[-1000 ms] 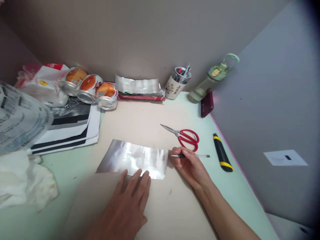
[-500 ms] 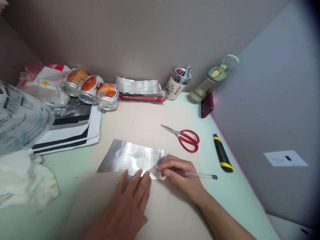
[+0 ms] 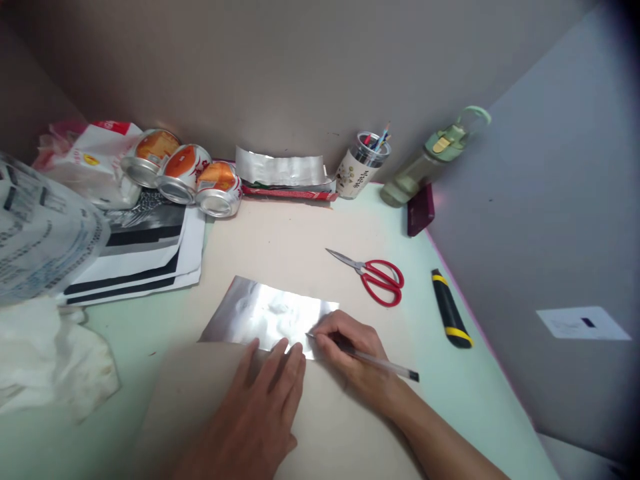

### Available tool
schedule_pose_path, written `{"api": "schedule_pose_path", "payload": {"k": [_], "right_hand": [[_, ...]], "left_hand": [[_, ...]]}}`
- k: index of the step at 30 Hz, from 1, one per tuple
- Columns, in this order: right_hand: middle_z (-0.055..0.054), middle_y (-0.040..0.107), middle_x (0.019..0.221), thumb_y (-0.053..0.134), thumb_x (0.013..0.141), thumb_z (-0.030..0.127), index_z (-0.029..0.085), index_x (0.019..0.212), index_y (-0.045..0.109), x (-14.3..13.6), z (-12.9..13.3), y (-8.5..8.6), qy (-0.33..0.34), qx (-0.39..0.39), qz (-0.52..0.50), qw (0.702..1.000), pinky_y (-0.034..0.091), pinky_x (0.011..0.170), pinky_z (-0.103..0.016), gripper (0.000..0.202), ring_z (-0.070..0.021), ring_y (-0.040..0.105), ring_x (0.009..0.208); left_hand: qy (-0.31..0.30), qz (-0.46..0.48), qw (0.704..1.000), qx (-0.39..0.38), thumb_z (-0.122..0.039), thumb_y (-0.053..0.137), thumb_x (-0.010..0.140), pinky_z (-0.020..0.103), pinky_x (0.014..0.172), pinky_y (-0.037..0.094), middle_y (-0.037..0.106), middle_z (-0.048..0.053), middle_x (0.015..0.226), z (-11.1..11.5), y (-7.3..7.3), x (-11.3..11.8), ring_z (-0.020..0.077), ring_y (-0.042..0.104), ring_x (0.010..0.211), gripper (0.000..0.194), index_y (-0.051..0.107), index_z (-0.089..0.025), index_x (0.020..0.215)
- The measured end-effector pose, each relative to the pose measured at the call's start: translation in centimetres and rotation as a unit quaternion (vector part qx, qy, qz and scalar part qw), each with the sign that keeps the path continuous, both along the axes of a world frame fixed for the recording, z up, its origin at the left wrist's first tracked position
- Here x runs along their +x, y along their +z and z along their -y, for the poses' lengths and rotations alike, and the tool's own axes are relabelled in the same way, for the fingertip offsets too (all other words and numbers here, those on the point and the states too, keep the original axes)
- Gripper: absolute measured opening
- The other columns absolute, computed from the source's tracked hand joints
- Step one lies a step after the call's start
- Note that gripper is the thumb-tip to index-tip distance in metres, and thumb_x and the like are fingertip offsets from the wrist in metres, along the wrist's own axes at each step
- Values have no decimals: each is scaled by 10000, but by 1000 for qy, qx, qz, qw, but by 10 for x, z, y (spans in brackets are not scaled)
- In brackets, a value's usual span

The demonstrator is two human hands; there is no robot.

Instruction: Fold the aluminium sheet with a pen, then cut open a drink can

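Note:
A shiny silver metal sheet (image 3: pixel 270 308) lies flat on a beige board (image 3: pixel 260 243). My left hand (image 3: pixel 265 393) rests with its fingers stretched out, the fingertips on the sheet's near edge. In my right hand (image 3: pixel 353 347) is a clear pen (image 3: pixel 387 365) with a dark end cap, gripped between thumb and fingers. Its tip touches or hovers just over the right part of the sheet; I cannot tell which. Beyond the right hand lie scissors (image 3: pixel 373 272) with red handles, blades pointing left.
A black and yellow utility knife (image 3: pixel 450 310) lies at the right edge. Along the back stand orange drink cans (image 3: pixel 220 190), cut metal pieces (image 3: pixel 280 170), a pen cup (image 3: pixel 361 167) and a green bottle (image 3: pixel 420 167). Printed papers (image 3: pixel 145 267) and a white cloth (image 3: pixel 55 360) are left.
The right hand has shifted slightly, and the pen's back end has swung down and left, with its tip now visible on the sheet's right part. The left hand stays in place.

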State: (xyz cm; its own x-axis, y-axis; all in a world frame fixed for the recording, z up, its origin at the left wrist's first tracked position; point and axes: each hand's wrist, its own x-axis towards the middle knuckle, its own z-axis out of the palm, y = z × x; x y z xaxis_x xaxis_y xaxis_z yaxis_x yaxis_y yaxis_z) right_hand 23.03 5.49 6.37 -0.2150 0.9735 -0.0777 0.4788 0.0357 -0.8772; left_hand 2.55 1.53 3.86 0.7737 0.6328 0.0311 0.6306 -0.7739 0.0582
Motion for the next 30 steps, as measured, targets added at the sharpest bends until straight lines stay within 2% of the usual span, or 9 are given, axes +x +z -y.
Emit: {"api": "schedule_pose_path", "payload": {"k": [7, 14, 23, 30], "right_hand": [[-15, 616, 776, 547, 906, 151, 198, 791, 639, -1, -1, 0, 25, 25, 15, 999, 429, 634, -267, 154, -148, 561, 705], [-6, 588, 740, 531, 901, 137, 194, 765, 606, -1, -1, 0, 41, 39, 26, 998, 395, 603, -261, 165, -138, 512, 672], [-13, 596, 757, 534, 900, 158, 194, 760, 603, 0, 1, -1, 15, 21, 20, 999, 413, 615, -264, 160, -144, 538, 686], [-12, 612, 777, 548, 905, 161, 197, 793, 628, 0, 0, -3, 18, 18, 22, 999, 422, 632, -262, 142, -144, 554, 708]], "left_hand": [[-1, 9, 1000, 4, -660, 512, 904, 524, 1030, 348, 598, 86, 1428, -1, -1, 0, 314, 487, 1298, 660, 596, -191, 1361], [8, 14, 1000, 23, -648, 470, 934, 575, 1075, 259, 570, 88, 1456, 3, -6, -1, 316, 398, 1355, 665, 571, -166, 1380], [0, 7, 1000, 9, -651, 493, 919, 551, 1029, 338, 610, 106, 1411, -1, -3, 1, 323, 490, 1290, 650, 596, -185, 1360], [2, -4, 1000, 8, -656, 420, 943, 572, 1100, 254, 518, 100, 1499, 6, -13, -3, 325, 374, 1388, 680, 516, -192, 1432]]}}
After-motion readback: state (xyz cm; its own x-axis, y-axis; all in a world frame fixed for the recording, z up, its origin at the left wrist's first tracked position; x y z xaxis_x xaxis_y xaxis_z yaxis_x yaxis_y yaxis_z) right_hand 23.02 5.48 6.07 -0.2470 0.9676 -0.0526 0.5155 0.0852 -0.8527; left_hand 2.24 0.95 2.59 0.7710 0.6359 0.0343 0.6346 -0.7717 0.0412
